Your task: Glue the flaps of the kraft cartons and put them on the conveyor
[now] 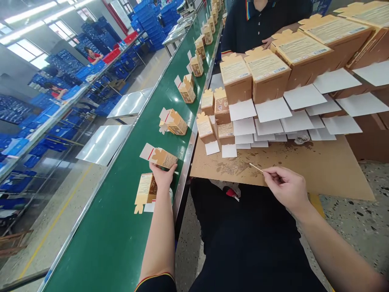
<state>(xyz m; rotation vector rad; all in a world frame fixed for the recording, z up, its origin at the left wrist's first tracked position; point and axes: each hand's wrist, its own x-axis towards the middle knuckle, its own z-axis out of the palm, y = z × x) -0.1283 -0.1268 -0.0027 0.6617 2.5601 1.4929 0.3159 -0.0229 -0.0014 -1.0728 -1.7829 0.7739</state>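
Observation:
My left hand (163, 175) is closed around a small tan cardboard box (165, 158) over the green conveyor belt. The box's white end flap with a red strip stands open toward the left. Just below my wrist, another open-flapped carton (144, 187) lies on the belt, partly hidden by my forearm. Over the cardboard sheet, my right hand (284, 186) pinches a thin pale stick (256, 167), which looks like a cotton swab, its tip pointing up and left.
More cartons (173, 121) stand in a row along the green conveyor belt (115, 227). Stacked boxes with white flaps (270, 77) rest on a stained cardboard sheet (334, 170) at the right, beside a coil of pale string (302, 139). Across from me is a person in a dark shirt (243, 24).

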